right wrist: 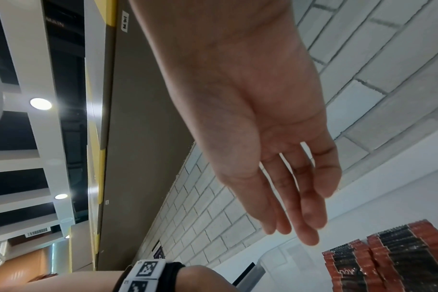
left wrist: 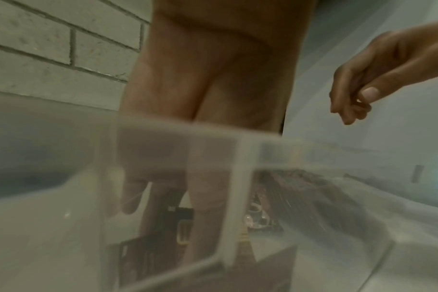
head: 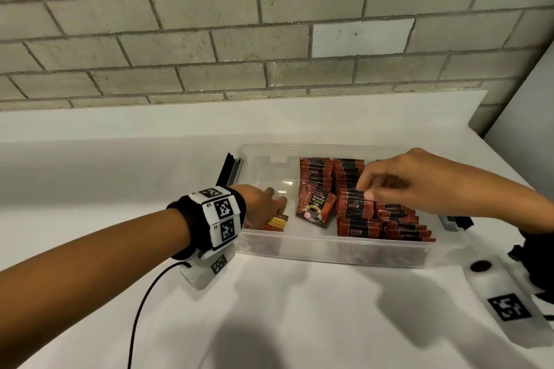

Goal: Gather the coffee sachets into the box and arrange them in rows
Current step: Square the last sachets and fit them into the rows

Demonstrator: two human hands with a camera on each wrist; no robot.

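A clear plastic box point(head: 329, 252) sits on the white counter. Red-and-black coffee sachets point(head: 356, 204) stand in rows in its right half, also seen in the right wrist view as sachet rows point(right wrist: 398, 256). One loose sachet point(head: 316, 207) leans against the rows. My left hand point(head: 269, 204) reaches into the box's near-left corner. Its fingers point down onto a flat sachet point(head: 277, 222), with the thumb held apart. Through the blurred box wall point(left wrist: 238, 177) the left fingers point(left wrist: 205, 197) look fairly straight. My right hand point(head: 389, 183) hovers over the rows, its fingers point(right wrist: 308, 213) relaxed and empty.
A grey brick wall point(head: 269, 39) rises behind the counter point(head: 299, 308). Black latches point(head: 229, 171) stick out at both ends of the box. The left wristband's cable point(head: 144, 302) trails over the counter's near edge.
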